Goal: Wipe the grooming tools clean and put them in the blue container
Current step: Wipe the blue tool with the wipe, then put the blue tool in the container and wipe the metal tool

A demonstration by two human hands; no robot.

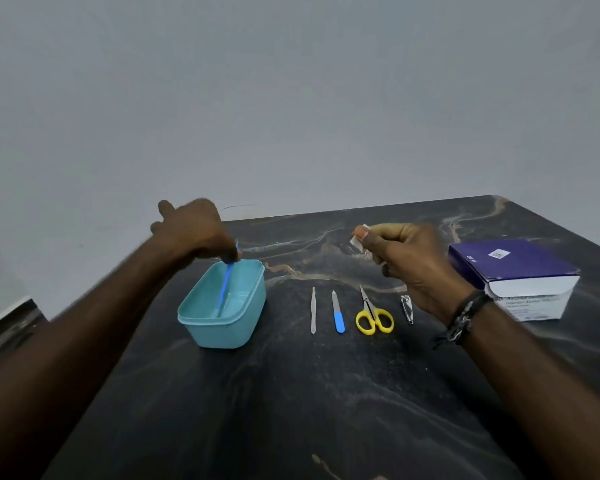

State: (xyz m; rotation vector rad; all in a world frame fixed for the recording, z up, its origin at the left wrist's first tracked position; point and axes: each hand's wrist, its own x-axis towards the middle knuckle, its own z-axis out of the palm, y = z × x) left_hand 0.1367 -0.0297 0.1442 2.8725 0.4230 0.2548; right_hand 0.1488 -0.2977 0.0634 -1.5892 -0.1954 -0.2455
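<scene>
While left fingers pinch a blue tool and right fingers a wipe, scissors lie between.

Purple-white box on dark marbled table; grey wall behind.

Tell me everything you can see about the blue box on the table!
The blue box is a light turquoise tub that looks like smooth plastic, rectangular with rounded corners and a thicker rim. It has no lid on and stands upright on the dark marbled table, left of the row of tools. The left hand holds a thin blue stick over it, with the stick's lower end down inside the box. Nothing else shows inside.
</scene>
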